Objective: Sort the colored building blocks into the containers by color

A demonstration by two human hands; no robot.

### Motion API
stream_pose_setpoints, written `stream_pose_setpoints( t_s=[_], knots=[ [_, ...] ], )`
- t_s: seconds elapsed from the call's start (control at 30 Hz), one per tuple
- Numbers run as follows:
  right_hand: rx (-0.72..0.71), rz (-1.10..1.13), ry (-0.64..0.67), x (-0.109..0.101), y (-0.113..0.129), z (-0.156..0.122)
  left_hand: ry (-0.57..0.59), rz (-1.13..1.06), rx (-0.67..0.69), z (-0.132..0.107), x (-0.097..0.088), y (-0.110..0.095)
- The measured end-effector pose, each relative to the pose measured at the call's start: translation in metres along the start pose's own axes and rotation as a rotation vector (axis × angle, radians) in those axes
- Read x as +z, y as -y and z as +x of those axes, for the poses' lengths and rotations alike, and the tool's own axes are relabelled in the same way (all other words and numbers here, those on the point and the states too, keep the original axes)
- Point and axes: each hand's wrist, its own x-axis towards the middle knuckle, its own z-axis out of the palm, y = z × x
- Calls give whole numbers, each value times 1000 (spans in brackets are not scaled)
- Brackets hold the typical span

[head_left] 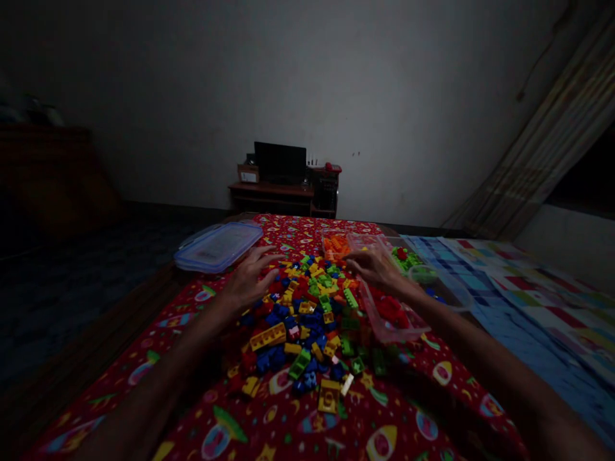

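Note:
A heap of mixed building bricks (312, 320) in yellow, blue, red, green and orange covers the middle of the red patterned cloth. My left hand (252, 278) hovers at the heap's left edge, fingers spread, holding nothing I can see. Over on the right, my right hand (375, 267) is above the clear boxes, its fingers bent together; whatever is between them is too dark to make out. Below it stands a clear box of red bricks (391, 312). Just beyond the fingertips is a box with orange bricks (335, 246).
Green bricks (406, 257) fill another clear box, and a few blue bricks (435, 294) lie in one farther right. Blue-rimmed plastic lids (218, 248) are stacked at the left edge. A bed (509, 301) adjoins the right side; a desk with a monitor (280, 162) stands behind.

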Motion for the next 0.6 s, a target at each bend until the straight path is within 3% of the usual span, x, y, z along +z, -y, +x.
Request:
stream_pose_setpoints(
  t_s=[0.17, 0.33, 0.47, 0.6],
  knots=[
    [21, -200, 101, 16, 19, -120, 112, 19, -42, -35, -15, 12],
    [71, -285, 84, 57, 24, -205, 212, 29, -237, -126, -27, 35],
    [86, -223, 119, 83, 28, -227, 234, 25, -303, -187, -12, 35],
    [60, -123, 96, 104, 37, -209, 234, 62, -257, -194, 15, 11]
  ],
)
